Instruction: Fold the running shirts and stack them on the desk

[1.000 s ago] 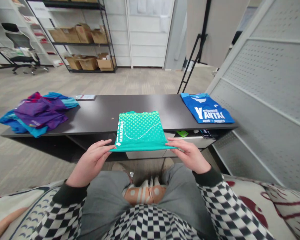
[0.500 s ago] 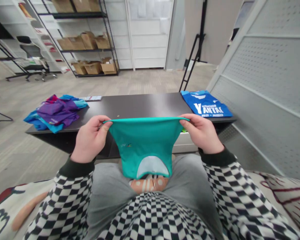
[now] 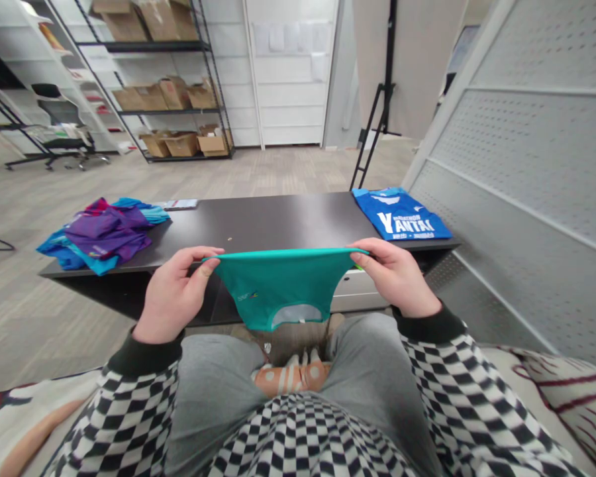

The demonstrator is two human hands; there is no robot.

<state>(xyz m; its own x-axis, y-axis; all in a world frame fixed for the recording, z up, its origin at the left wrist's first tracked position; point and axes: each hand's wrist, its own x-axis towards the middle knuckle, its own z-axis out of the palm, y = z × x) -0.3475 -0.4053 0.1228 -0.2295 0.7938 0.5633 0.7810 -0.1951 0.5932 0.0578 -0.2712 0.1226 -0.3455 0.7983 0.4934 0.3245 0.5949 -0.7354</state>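
In the head view, the seated person grips a teal garment (image 3: 288, 281) by its top corners, thumbs pressed against bent fingers. The left hand (image 3: 175, 295) pinches one corner, the right hand (image 3: 397, 275) the other, and the cloth's upper edge is pulled straight between them. It hangs in the air above the knees, at the near edge of a dark table (image 3: 268, 218), smooth and thin-looking, tapering to a rounded neckline with a pale grey inside. A small printed mark sits to one side of its front.

On the tabletop, which has a soft sheen, a crumpled heap of purple and blue clothes (image 3: 109, 232) lies at the left end, all loose creases. A flat, pale slab (image 3: 179, 205) is just behind it. At the right end a blue shirt (image 3: 402, 215) lies flat in a neat, angled block with bold white lettering. Beyond stand boxy brown cardboard cartons (image 3: 173, 93) on black metal shelving; to the right rises a grey panel (image 3: 531, 139) dotted with perforations.
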